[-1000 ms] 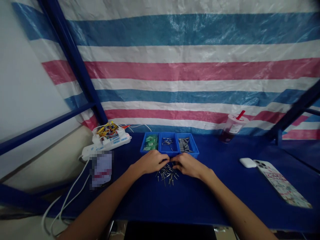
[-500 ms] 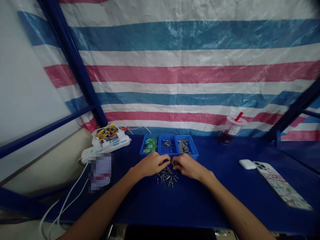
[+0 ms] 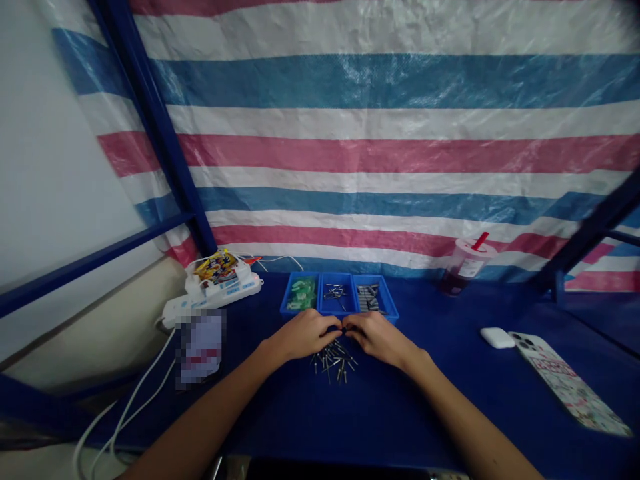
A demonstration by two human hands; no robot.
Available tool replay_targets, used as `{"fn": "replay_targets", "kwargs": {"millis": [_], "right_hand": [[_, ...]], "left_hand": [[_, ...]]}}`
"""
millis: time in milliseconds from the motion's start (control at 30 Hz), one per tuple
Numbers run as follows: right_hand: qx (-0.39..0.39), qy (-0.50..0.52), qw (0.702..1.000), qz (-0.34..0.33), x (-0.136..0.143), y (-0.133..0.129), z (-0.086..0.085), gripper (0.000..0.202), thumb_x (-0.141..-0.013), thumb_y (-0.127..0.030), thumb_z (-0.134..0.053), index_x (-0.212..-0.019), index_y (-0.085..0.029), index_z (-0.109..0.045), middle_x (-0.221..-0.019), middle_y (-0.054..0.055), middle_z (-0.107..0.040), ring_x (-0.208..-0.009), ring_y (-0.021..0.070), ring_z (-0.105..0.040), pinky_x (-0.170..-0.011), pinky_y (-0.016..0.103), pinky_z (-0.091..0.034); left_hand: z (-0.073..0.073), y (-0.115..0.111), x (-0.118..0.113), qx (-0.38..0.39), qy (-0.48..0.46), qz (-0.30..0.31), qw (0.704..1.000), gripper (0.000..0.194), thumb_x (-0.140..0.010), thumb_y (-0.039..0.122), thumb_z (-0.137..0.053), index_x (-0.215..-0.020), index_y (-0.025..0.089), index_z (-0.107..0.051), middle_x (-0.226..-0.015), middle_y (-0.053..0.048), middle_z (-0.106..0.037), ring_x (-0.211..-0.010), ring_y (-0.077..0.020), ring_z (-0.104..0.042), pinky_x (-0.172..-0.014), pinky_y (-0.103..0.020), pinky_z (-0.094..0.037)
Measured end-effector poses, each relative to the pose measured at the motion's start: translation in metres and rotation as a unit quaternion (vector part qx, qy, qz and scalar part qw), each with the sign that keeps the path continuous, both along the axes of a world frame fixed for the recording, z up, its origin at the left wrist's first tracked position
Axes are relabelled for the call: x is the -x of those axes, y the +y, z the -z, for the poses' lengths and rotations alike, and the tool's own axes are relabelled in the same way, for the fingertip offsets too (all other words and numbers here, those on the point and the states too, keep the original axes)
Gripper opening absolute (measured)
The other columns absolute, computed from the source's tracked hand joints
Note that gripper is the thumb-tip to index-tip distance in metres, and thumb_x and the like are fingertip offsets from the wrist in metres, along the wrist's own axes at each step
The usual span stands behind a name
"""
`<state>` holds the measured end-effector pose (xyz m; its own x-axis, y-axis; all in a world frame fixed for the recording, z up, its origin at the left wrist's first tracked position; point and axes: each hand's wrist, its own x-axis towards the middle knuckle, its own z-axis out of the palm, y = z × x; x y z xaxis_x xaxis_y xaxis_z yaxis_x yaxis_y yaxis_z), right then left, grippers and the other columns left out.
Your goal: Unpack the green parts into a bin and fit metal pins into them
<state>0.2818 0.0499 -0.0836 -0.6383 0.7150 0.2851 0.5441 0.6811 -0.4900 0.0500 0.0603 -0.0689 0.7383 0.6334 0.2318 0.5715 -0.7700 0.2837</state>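
A loose pile of thin metal pins (image 3: 334, 360) lies on the blue table. Just above it my left hand (image 3: 311, 332) and my right hand (image 3: 376, 335) meet fingertip to fingertip, both with fingers pinched together. Whatever is between the fingertips is too small to make out. Behind my hands stand three blue trays in a row: the left tray (image 3: 283, 303) holds green packets, the middle tray (image 3: 330, 307) a few metal pins, and the right tray (image 3: 389, 303) grey cylindrical pieces.
At the left are a white power strip (image 3: 240, 288), a box with yellow wrappers (image 3: 217, 267), white cables and a blurred-out device (image 3: 201, 347). A drink cup (image 3: 465, 267), a white earphone case (image 3: 497, 337) and a phone (image 3: 570, 383) are on the right.
My right hand's fingertips have come up against those of my left hand, and its fingers have closed in more. The view has shifted slightly.
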Motion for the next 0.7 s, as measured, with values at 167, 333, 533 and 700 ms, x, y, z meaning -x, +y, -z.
{"fn": "replay_targets", "kwargs": {"millis": [167, 333, 533, 700], "right_hand": [[-0.031, 0.062, 0.997, 0.028, 0.0007, -0.0032, -0.0018, 0.010, -0.100, -0.019, -0.056, -0.098, -0.022, -0.065, -0.087, 0.001, -0.070, -0.076, 0.0160, -0.065, -0.072, 0.027, -0.045], [-0.044, 0.120, 0.992, 0.023, 0.0037, -0.0041, 0.0000, 0.016, -0.103, -0.028, -0.055, -0.092, -0.022, -0.065, -0.082, 0.000, -0.069, -0.072, 0.0156, -0.064, -0.070, 0.027, -0.046], [-0.076, 0.191, 0.977, 0.061, 0.0072, -0.0055, 0.0008, 0.022, -0.101, -0.037, -0.059, -0.087, -0.022, -0.064, -0.080, 0.001, -0.070, -0.070, 0.0158, -0.065, -0.067, 0.026, -0.046], [-0.093, 0.189, 0.972, 0.101, 0.0064, -0.0075, 0.0002, 0.031, -0.101, -0.046, -0.057, -0.083, -0.021, -0.061, -0.073, 0.001, -0.066, -0.062, 0.0149, -0.058, -0.064, 0.026, -0.043]], "left_hand": [[-0.0002, -0.0007, -0.0007, 0.001, 0.004, -0.018, 1.000, 0.025, -0.101, 0.035, -0.055, -0.112, 0.021, -0.072, -0.071, -0.001, -0.071, -0.062, -0.0156, -0.066, -0.061, -0.024, -0.042], [0.0006, -0.0003, 0.0002, -0.008, -0.032, -0.052, 0.998, 0.025, -0.101, 0.033, -0.054, -0.118, 0.021, -0.069, -0.073, 0.000, -0.072, -0.058, -0.0132, -0.063, -0.058, -0.023, -0.041], [-0.0046, -0.0017, 0.0024, -0.039, -0.032, -0.034, 0.998, 0.024, -0.104, 0.030, -0.047, -0.107, 0.023, -0.070, -0.079, 0.000, -0.072, -0.067, -0.0134, -0.066, -0.062, -0.024, -0.041], [-0.0076, -0.0049, 0.0019, -0.041, -0.048, -0.012, 0.998, 0.022, -0.104, 0.029, -0.046, -0.100, 0.020, -0.065, -0.067, 0.002, -0.063, -0.060, -0.0123, -0.060, -0.058, -0.025, -0.037]]}}
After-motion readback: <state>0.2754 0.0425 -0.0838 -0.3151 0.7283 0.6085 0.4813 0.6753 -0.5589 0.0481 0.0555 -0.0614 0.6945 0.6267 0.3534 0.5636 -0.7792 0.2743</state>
